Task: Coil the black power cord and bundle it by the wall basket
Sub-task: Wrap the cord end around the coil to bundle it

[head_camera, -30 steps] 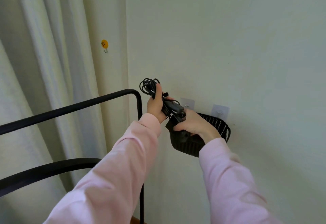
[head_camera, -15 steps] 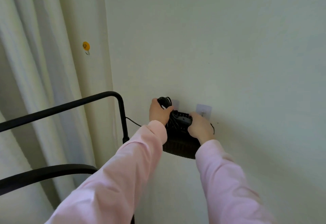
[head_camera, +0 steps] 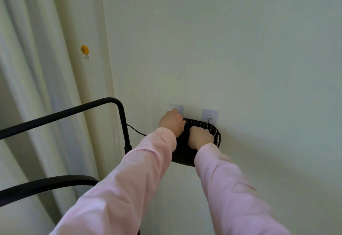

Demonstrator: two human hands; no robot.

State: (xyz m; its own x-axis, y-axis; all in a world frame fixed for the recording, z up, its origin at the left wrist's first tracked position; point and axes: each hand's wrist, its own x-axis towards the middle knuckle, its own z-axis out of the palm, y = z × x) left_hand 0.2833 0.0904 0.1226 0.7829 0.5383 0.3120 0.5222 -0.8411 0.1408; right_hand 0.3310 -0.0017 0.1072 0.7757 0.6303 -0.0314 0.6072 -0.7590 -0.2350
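Black power cord [head_camera: 137, 132]: only one loose strand shows, running from the rack post [head_camera: 124, 129] towards the left sleeve. The coil, held above the wall basket [head_camera: 199, 124] a second ago, has dropped from sight and is judged to lie inside, under the hands. Left hand [head_camera: 172, 123] sits at the basket's left rim, right hand [head_camera: 200, 138] in its mouth. Fingers curl downward, but whether either grip holds cord cannot be told. Stowing appears nearly done.
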